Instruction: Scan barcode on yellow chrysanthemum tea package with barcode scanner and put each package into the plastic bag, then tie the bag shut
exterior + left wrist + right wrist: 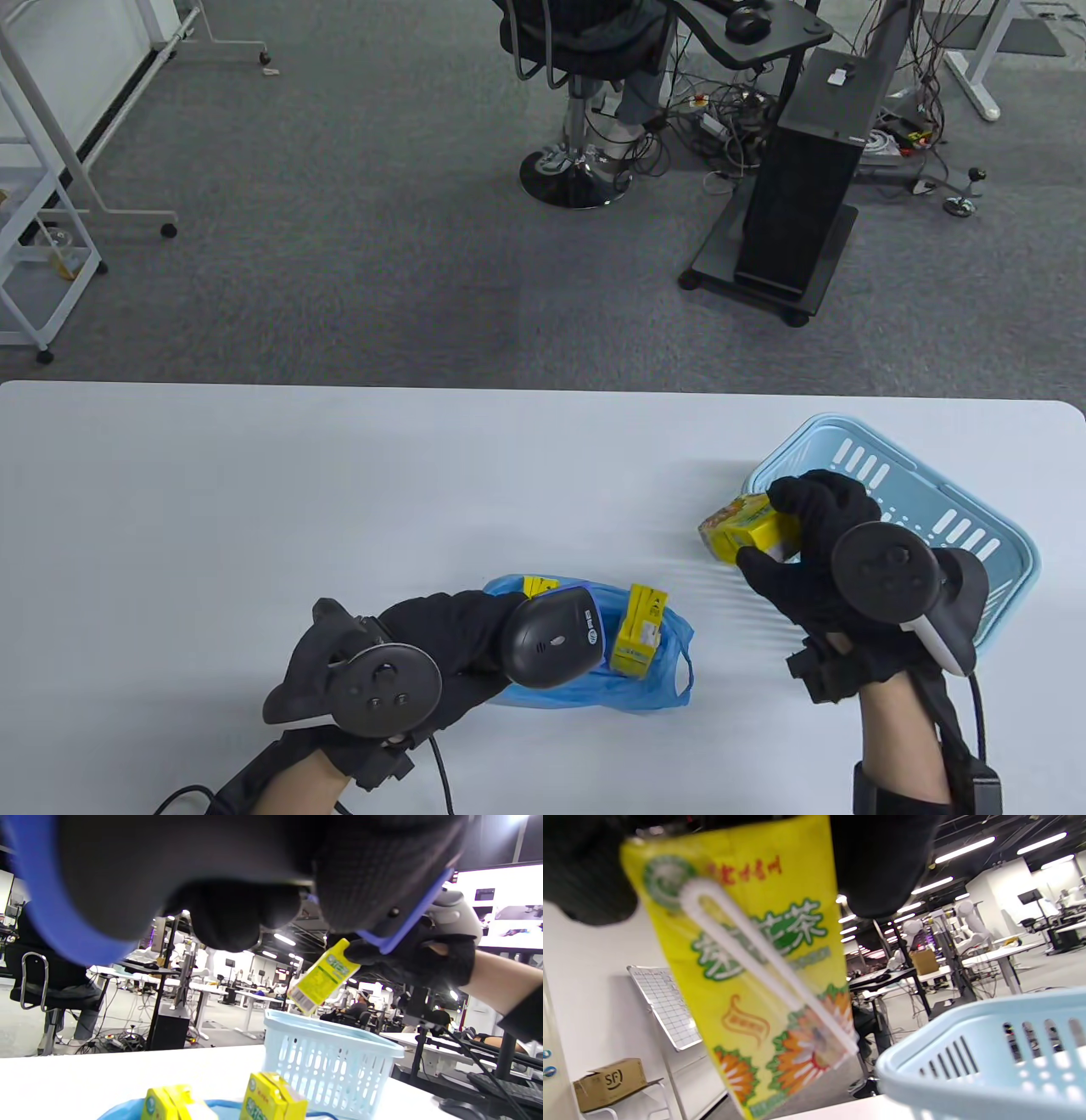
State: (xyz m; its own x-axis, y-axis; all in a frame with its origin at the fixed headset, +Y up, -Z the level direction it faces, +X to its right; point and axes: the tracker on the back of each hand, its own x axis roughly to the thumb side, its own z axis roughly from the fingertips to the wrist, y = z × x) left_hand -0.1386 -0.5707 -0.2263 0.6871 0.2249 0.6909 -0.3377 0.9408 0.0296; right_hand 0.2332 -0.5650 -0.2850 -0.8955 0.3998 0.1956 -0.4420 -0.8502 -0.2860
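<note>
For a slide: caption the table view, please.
Left hand holds scanner over bagged packages; right hand lifts another package from basket.

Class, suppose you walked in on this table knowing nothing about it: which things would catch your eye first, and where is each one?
First the bright yellow tea package, held in the air by the right hand beside the light blue basket at the table's right. Next the black barcode scanner gripped in the left hand near the front edge. Under it lies a blue plastic bag with two more yellow packages standing in it.
</note>
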